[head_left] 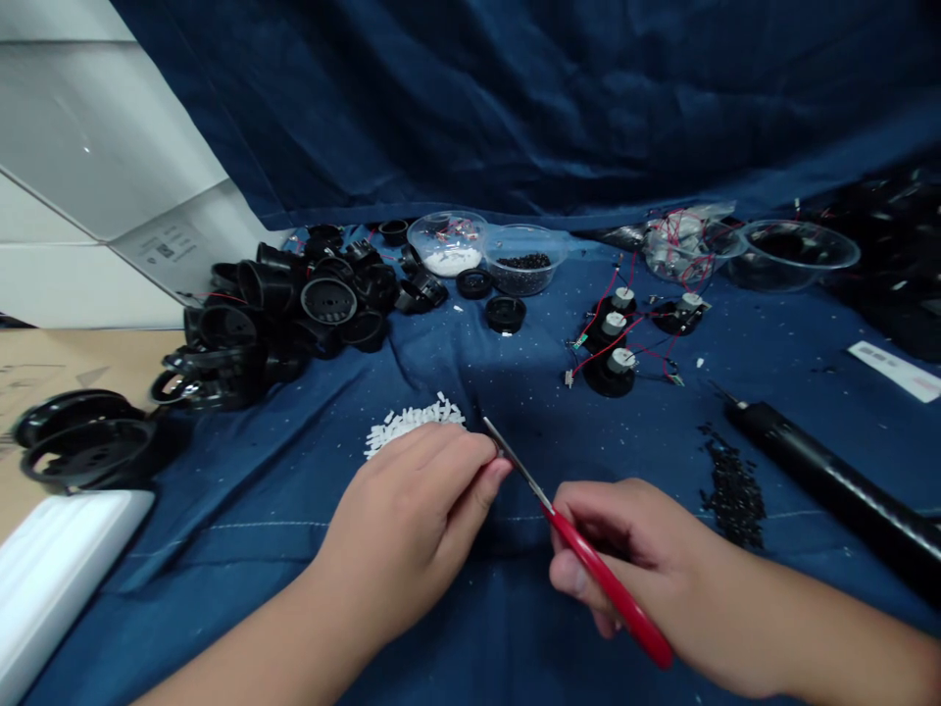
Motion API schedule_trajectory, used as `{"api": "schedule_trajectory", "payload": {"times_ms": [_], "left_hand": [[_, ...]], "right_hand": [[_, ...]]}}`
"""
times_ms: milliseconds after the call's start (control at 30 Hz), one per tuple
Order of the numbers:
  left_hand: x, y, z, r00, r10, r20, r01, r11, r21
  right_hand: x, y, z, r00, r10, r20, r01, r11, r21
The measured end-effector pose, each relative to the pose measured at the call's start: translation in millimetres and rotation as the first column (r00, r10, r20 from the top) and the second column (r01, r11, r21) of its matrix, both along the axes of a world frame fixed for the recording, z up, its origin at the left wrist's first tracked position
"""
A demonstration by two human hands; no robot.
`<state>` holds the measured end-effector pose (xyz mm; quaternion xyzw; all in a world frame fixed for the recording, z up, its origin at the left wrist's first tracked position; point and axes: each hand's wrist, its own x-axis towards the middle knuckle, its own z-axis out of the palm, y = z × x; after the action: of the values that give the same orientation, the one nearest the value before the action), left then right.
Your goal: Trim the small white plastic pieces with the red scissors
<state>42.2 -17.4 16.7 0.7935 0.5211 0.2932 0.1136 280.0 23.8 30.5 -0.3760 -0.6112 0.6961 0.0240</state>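
My right hand (pixel 624 559) is closed round the red-handled tweezers (pixel 614 588), whose metal tips point up and left. Against the metal part, my left hand (pixel 419 510) has its thumb and forefinger pinched together; what they hold, if anything, is too small and hidden to make out. Just beyond my left hand lies a pile of small white pieces (pixel 416 420) on the blue cloth (pixel 515 608). To the right of my right hand is a pile of small black pieces (pixel 735 495).
Black round housings (pixel 328 300) are heaped at the left. Clear tubs (pixel 523 275) stand at the back. Small motors with red wires (pixel 621 361) sit right of centre. A black power screwdriver (pixel 830 471) lies at the right, and a white block (pixel 66 579) at the near left.
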Motion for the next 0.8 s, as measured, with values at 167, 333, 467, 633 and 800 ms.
{"api": "schedule_trajectory", "payload": {"times_ms": [167, 333, 467, 633, 800], "left_hand": [[-0.2, 4.6, -0.2, 0.998, 0.06, 0.021, -0.059, 0.998, -0.022], [-3.5, 5.1, -2.1, 0.989, 0.138, -0.061, -0.139, 0.99, -0.017], [-4.3, 5.5, -2.5, 0.975, 0.188, -0.118, -0.186, 0.982, 0.024], [-5.8, 8.2, -3.1, 0.951, 0.26, -0.165, -0.259, 0.965, 0.029], [-6.0, 7.8, -3.8, 0.951, 0.262, -0.164, -0.259, 0.965, 0.042]], "right_hand": [[-4.4, -0.5, 2.0, 0.999, 0.017, 0.033, -0.015, 0.999, -0.045], [-3.8, -3.5, -0.1, 1.0, 0.021, 0.014, -0.02, 0.999, -0.05], [-2.8, -4.6, -2.5, 1.0, 0.006, 0.011, -0.005, 0.999, -0.042], [-1.9, -4.1, -3.7, 1.0, -0.013, 0.003, 0.013, 0.999, -0.052], [-2.1, -4.3, -8.9, 1.0, -0.023, -0.014, 0.022, 0.999, -0.029]]}}
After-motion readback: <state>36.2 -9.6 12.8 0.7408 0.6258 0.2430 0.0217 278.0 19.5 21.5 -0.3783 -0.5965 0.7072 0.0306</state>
